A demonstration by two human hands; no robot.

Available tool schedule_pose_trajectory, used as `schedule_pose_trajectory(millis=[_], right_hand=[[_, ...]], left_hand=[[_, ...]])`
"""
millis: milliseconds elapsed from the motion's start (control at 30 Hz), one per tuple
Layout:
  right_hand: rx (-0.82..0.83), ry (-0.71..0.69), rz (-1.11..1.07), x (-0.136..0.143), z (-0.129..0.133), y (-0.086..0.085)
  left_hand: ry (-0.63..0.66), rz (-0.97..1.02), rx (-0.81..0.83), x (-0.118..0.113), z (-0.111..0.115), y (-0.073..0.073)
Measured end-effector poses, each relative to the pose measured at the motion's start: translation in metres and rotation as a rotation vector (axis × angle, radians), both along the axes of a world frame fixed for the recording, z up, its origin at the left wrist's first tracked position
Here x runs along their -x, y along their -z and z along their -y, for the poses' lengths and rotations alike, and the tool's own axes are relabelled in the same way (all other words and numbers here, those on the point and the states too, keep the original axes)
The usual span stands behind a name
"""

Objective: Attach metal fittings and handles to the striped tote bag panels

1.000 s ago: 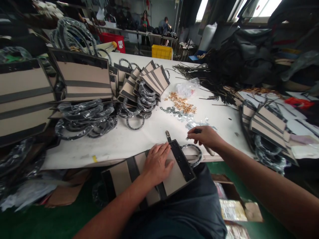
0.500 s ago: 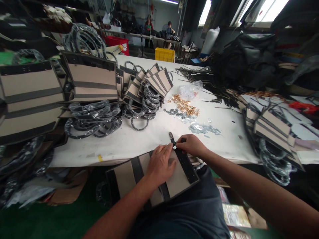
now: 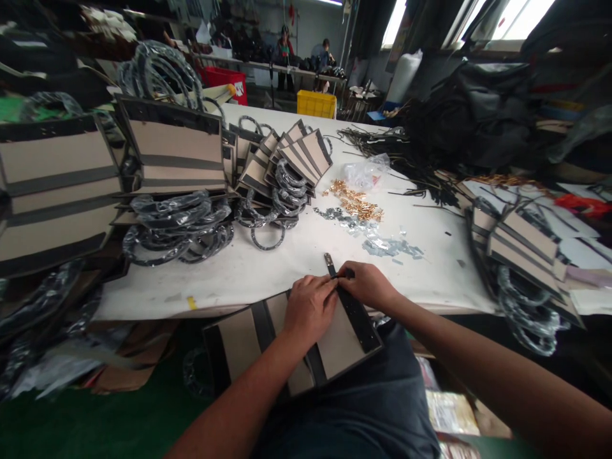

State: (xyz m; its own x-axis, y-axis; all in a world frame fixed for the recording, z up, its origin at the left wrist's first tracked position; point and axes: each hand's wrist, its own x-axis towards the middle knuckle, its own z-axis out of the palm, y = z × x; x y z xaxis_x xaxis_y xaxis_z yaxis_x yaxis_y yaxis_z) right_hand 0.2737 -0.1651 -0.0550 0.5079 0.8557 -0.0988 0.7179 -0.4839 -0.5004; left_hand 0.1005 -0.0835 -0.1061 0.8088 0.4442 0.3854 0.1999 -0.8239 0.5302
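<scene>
A beige and black panel (image 3: 342,344) lies tilted across my lap and the table's front edge. My left hand (image 3: 310,307) rests on its upper part, fingers together and fingertips at the black strap (image 3: 329,262), which has a metal end and sticks out past the panel's top edge. Pinched closed, my right hand (image 3: 364,284) meets the left fingertips at the strap's base. A small dark piece shows between its fingers, too small to name. Beyond the hands lie silver metal plates (image 3: 392,247) and gold-coloured metal parts (image 3: 356,203) on the white table (image 3: 268,274).
Stacked panels (image 3: 176,143) with plastic-wrapped ring handles (image 3: 182,223) fill the left side. More panels (image 3: 523,245) lie at the right, near black straps (image 3: 425,172). A clear plastic bag (image 3: 366,172) lies mid-table. Beyond are a yellow crate (image 3: 316,104) and two people (image 3: 285,51).
My left fingers have drawn together and moved slightly right to the strap's base. The small white metal piece seen there before is now covered by my fingers.
</scene>
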Motion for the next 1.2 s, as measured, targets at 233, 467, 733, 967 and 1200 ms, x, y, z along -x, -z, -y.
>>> schedule_pose_trajectory(millis=[233, 467, 733, 967, 1200], right_hand=[[0.024, -0.021, -0.030, -0.006, 0.001, 0.002], [0.034, 0.002, -0.342, -0.017, 0.004, -0.011], [0.065, 0.026, -0.159, -0.007, 0.004, -0.016], [0.114, 0.141, -0.449, -0.015, -0.002, -0.021], [0.124, 0.151, -0.511, -0.020, -0.007, -0.014]], left_hand=[[-0.071, -0.007, -0.009, -0.011, -0.003, 0.001], [-0.078, 0.001, 0.013, -0.013, -0.003, 0.002], [-0.080, -0.003, -0.001, -0.014, -0.003, 0.001], [-0.074, -0.002, 0.027, -0.013, -0.004, 0.000], [-0.070, 0.008, 0.040, -0.012, -0.004, 0.001]])
